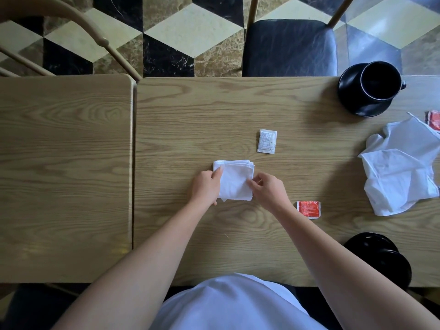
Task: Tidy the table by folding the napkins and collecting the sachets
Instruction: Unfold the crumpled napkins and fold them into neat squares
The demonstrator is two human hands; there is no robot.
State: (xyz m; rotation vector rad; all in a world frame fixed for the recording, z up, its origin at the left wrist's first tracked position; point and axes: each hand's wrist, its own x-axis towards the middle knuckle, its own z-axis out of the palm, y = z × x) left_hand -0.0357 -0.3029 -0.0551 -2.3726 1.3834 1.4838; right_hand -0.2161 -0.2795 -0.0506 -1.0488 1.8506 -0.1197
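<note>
Nearest camera: white shirt front [228, 303] at the near edge of the wooden table [238, 246]; both bare forearms reach out from it.
Left hand [206, 188]: lies along the left edge of the folded napkin [235, 181]; fingers fairly straight, tips on the cloth near its far-left corner, pressing rather than clutching.
Right hand [266, 189]: fingers curled, thumb and fingertips pinching the napkin's right edge, where the layers show.
Folded napkin: small layered square, flat on the table centre, between the two hands. Judged folded or nearly so; hands look to be squaring it.
Crumpled napkin [402, 170]: right side of the table, unfolded, heaped loosely, well apart from the hands. Not yet folded.
White sachet [267, 141]: just beyond the folded napkin, loose.
Red sachet [308, 209]: near right, beside the right wrist, loose.
Second red sachet [433, 120]: far right edge, partly cut off, touching or just beside the crumpled napkin.
Sachets: none gathered; all three scattered.
Other: black cup [381, 79] on a black saucer [357, 103], far right; a black dish [378, 256], near right.
Progress: roughly a third, by my reckoning; one napkin and every sachet remain.
</note>
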